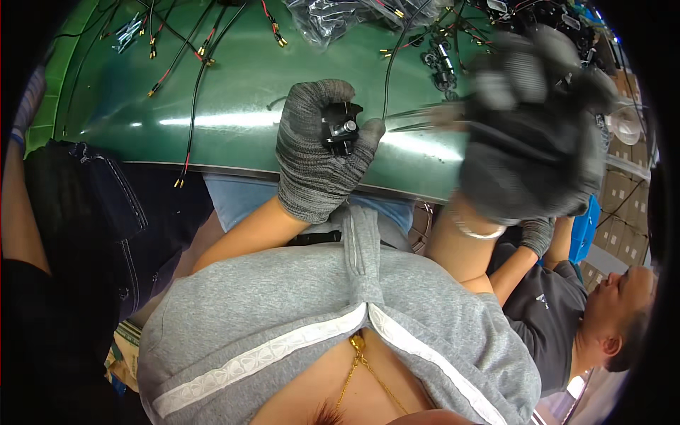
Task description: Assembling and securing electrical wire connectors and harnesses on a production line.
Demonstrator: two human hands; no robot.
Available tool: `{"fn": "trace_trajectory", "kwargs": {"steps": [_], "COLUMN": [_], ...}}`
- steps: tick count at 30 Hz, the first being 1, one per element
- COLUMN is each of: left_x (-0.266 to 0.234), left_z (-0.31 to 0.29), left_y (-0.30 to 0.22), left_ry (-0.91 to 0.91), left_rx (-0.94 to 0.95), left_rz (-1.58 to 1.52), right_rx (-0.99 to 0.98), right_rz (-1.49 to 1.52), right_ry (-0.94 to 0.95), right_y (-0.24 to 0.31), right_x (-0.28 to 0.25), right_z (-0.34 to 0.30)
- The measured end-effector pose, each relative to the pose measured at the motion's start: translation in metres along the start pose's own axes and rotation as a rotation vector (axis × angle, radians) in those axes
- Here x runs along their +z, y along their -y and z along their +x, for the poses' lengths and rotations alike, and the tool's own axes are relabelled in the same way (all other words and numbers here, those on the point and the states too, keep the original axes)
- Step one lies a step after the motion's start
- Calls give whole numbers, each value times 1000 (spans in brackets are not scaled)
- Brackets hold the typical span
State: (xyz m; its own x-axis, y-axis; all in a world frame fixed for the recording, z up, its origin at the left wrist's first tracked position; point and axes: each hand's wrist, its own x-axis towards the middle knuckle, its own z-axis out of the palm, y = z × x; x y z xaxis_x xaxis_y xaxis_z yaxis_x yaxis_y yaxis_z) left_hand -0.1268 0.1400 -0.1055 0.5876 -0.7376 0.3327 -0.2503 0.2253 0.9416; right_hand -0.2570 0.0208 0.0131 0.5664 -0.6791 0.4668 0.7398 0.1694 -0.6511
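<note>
My left hand (312, 145), in a grey knitted glove, is closed around a small black part (342, 129) with a silver round screw head or pin facing up. The hand is just above the near edge of the green table. My right hand (535, 120), also gloved, is raised to the right and smeared by motion. Its fingers cannot be read clearly. A blurred thin streak (425, 119) stretches from beside it toward the left hand; what it is cannot be told. A black cable (388, 85) runs down between the two hands.
Black and red cables with gold connectors (202, 53) lie across the green table (234, 92). Silver screws (129, 32), a clear plastic bag (326, 21) and several black parts (443, 67) are at the back. Another person (552, 312) sits at right; another's arm (25, 177) is at left.
</note>
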Motion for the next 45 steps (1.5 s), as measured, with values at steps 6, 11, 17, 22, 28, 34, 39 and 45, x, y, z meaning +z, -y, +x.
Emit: {"fn": "trace_trajectory", "kwargs": {"steps": [6,11,17,22,28,34,39,45], "left_x": [0,-2,-2,-6,0,-3,-3,-2], "left_z": [3,5,8,7,8,7,6,6], "left_y": [-10,-7,0,-7,3,-5,-4,0], "left_ry": [134,2,94,167,141,139,135,137], "left_rx": [-115,-125,-119,-194,-87,17,67,78], "left_rz": [-139,-254,-257,-30,-52,98,149,112], "right_rx": [276,651,589,519,307,262,281,381], "right_rz": [-1540,-2231,-2263,-1728,-1561,-1760,-1753,-1659], "right_ry": [-178,-29,53,-119,386,350,351,259], "right_y": [26,-26,-40,-11,-17,-24,-24,-24], "right_x": [-66,-105,-102,-51,6,8,10,15], "right_z": [22,33,41,22,-9,-22,-29,-27]}}
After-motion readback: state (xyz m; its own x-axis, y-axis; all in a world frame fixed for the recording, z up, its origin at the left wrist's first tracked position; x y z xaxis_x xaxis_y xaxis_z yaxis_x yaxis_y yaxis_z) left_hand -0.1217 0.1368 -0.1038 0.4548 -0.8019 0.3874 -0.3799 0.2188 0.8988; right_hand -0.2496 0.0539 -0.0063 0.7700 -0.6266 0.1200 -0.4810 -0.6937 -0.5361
